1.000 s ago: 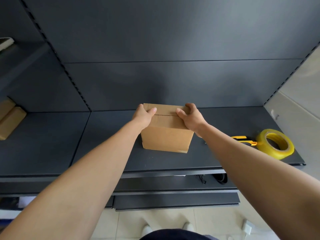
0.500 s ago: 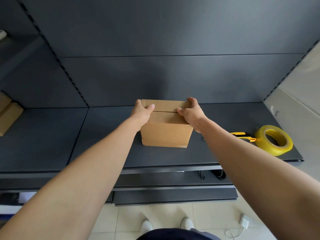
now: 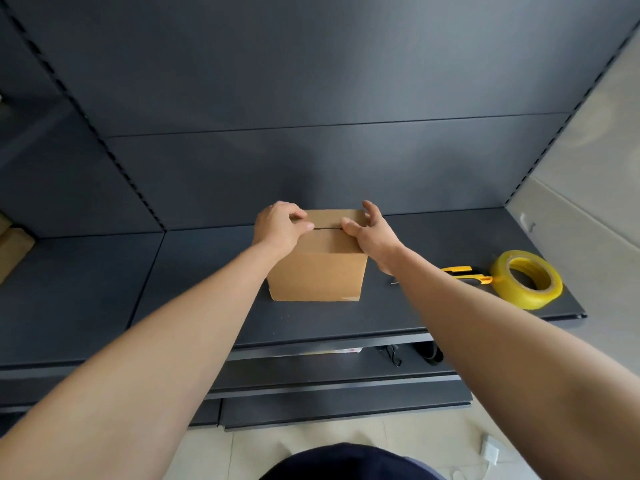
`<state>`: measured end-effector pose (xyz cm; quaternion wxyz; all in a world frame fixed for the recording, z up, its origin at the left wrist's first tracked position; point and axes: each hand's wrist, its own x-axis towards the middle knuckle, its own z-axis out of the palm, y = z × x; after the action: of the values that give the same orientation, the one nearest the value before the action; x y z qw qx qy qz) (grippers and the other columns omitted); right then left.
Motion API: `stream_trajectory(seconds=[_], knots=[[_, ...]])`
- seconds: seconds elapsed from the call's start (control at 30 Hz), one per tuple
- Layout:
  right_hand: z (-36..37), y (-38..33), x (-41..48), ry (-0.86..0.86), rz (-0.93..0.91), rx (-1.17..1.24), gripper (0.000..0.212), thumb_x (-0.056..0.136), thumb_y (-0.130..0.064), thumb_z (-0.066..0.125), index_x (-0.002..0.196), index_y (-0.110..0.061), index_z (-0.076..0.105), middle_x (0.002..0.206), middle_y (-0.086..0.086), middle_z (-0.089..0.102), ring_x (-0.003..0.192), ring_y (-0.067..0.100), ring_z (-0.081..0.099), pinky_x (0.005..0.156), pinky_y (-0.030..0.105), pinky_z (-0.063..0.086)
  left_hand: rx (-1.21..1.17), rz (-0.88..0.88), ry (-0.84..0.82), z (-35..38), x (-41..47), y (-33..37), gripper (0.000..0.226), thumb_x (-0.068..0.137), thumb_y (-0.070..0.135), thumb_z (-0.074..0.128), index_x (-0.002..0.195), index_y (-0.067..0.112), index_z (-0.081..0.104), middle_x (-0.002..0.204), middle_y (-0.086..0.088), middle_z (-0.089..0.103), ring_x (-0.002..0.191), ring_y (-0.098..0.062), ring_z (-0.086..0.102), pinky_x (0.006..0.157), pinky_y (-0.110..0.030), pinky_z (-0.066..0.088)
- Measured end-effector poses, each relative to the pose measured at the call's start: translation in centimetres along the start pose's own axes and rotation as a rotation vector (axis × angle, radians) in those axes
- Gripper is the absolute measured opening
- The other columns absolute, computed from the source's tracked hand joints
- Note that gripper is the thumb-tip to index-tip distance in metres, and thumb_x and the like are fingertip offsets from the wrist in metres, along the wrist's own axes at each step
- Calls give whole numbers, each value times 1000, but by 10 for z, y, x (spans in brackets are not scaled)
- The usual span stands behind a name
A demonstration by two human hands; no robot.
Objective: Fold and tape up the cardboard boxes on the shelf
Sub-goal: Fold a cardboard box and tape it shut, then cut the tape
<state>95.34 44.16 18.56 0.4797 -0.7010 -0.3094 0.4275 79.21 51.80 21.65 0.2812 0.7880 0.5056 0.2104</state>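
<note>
A small brown cardboard box (image 3: 318, 275) stands upright on the dark shelf (image 3: 194, 289), its two top flaps folded down and meeting in a seam. My left hand (image 3: 277, 226) grips the box's top left corner, fingers curled over the flaps and thumb at the seam. My right hand (image 3: 372, 233) is at the top right, its thumb pressing by the seam and its fingers spread and lifted above the far flap. A yellow roll of clear tape (image 3: 509, 292) lies on the shelf to the right, apart from both hands.
A yellow utility knife (image 3: 464, 273) lies between the box and the tape roll, partly behind my right forearm. Flat cardboard (image 3: 14, 247) sits at the far left edge. Lower shelves (image 3: 329, 375) jut out below, and a pale wall (image 3: 571, 237) bounds the right.
The right hand's fingers have lifted off the box's right edge and spread out, with the thumb still on top. The left hand has curled further over the left corner. The box stays put.
</note>
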Motion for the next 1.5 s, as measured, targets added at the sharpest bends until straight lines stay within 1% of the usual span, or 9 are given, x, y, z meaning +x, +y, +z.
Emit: stream_trajectory(seconds=[0.1,0.23,0.4,0.57,0.87,1.0,1.2,1.37,1.5], knots=[[-41,16,-5,182,15,-44,61,91,-31,59,144,-16,34,140,4,47,118,19,51,88,26,38,35,-4,11,2,3,3,21,86,21,68,104,10,68,121,-3,58,113,-22,51,88,-28,39],[-105,40,-8,467,140,-576,28,90,-6,47,116,-1,53,119,18,59,109,34,55,77,29,38,135,-23,46,7,5,14,20,86,18,69,103,8,70,119,-5,58,116,-26,46,86,-31,37],[-153,64,-17,590,313,-879,44,88,-9,52,130,0,41,135,20,43,127,38,37,101,43,36,140,-4,24,15,5,30,25,87,21,68,107,8,71,119,-7,57,118,-28,44,93,-35,39],[-182,82,-21,561,516,-910,62,88,-16,60,141,-2,30,142,19,38,132,36,33,107,45,29,125,-22,32,30,3,48,24,86,20,69,106,8,72,118,-7,58,118,-27,42,89,-31,36],[-210,110,-21,410,607,-1004,42,88,-23,62,126,-9,50,136,13,50,137,32,30,114,46,14,140,-63,30,31,4,51,27,84,18,71,109,8,71,117,-8,61,119,-28,45,93,-35,41],[-223,117,-22,434,520,-1123,15,83,-6,58,93,-16,54,112,8,64,118,27,50,115,45,14,168,-63,41,32,2,52,27,86,18,69,111,7,70,120,-8,59,120,-28,45,94,-36,41],[-231,67,-22,577,149,-1075,32,81,-3,50,109,-17,57,77,5,57,98,31,59,109,42,20,144,-104,25,28,3,59,27,84,14,71,110,7,70,119,-9,60,119,-29,47,95,-36,43],[-182,-23,-28,273,-121,-636,22,90,-26,59,101,-7,60,90,12,56,87,30,52,72,35,40,68,-148,19,24,2,59,26,82,13,73,109,9,71,121,-6,60,119,-26,49,89,-28,42],[-135,-70,-45,-43,-250,-456,11,90,-24,61,80,-18,64,77,-2,56,74,16,50,68,29,39,-8,-196,-20,24,2,57,28,82,11,72,110,10,70,126,-4,61,116,-22,54,85,-21,38]])
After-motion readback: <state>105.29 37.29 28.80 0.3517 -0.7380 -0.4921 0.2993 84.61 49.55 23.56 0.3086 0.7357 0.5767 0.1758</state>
